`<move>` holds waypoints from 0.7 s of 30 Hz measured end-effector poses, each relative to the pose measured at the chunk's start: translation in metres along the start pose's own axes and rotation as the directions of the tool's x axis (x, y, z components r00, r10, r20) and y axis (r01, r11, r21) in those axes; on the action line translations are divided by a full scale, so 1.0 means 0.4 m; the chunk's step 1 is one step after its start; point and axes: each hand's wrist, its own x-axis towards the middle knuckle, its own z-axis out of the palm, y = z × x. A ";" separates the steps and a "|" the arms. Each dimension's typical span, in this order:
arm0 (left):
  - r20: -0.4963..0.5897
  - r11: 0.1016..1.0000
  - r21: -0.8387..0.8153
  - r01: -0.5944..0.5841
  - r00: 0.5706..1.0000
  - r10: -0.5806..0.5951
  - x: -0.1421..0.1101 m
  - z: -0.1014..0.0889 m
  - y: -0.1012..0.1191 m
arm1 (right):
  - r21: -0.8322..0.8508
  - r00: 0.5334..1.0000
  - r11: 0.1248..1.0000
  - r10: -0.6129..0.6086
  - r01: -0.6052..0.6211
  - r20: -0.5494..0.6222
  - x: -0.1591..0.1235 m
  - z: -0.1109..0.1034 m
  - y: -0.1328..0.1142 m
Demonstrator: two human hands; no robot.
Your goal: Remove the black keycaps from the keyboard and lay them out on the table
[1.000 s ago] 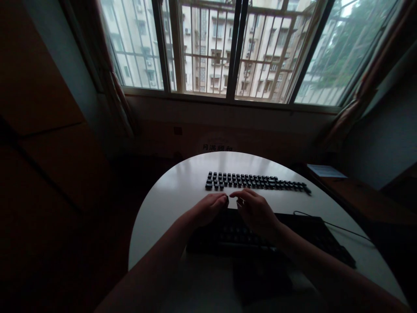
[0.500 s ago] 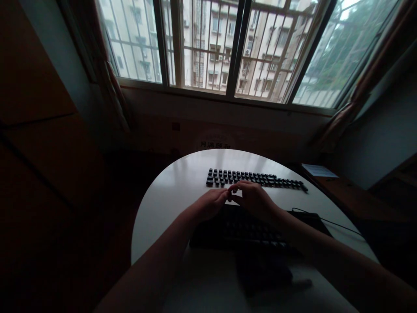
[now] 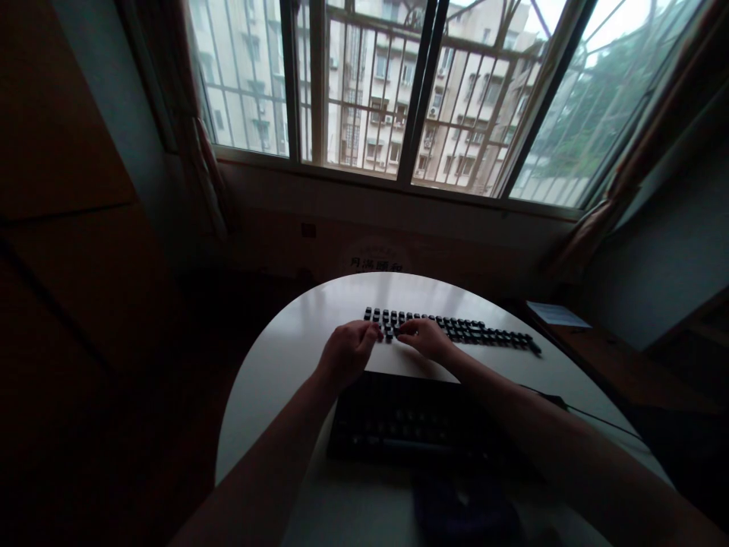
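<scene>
Rows of black keycaps point(image 3: 470, 328) stand on the white round table. My right hand point(image 3: 426, 339) is at their left part, its fingertips pinched on a keycap point(image 3: 398, 332) in the nearer row. Just left of it, my left hand point(image 3: 346, 349) is curled closed beside the leftmost keycaps; whatever is inside its fingers is hidden. Below both hands lies a black keyboard point(image 3: 387, 437), partly covered by my right forearm and too dark to show its keys clearly.
A dark purplish object point(image 3: 464, 509) lies blurred in front of the keyboard. A thin cable point(image 3: 607, 427) runs off to the right across the white table point(image 3: 267, 387). Beyond the table, paper point(image 3: 555, 314) lies on a brown surface at the right.
My hands were together above the keyboard's far edge. They have parted: the left moved left, and the right reached down to the keycaps. The view has tilted slightly.
</scene>
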 end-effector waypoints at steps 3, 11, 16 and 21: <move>0.014 0.998 0.012 -0.069 0.998 0.069 -0.001 -0.004 0.007 | 0.017 0.999 0.999 0.031 -0.031 0.020 0.002 0.017 0.012; -0.018 0.992 -0.010 -0.128 0.992 0.128 -0.003 -0.012 0.012 | 0.010 0.998 0.998 0.056 -0.057 0.031 0.007 0.031 0.035; -0.066 0.990 -0.024 -0.138 0.988 0.136 -0.004 -0.019 0.021 | -0.009 0.997 0.997 0.073 -0.073 0.023 0.006 0.027 0.028; -0.078 0.990 -0.015 -0.137 0.988 0.135 -0.003 -0.023 0.023 | -0.011 0.998 0.998 0.062 -0.062 0.010 0.001 0.022 0.021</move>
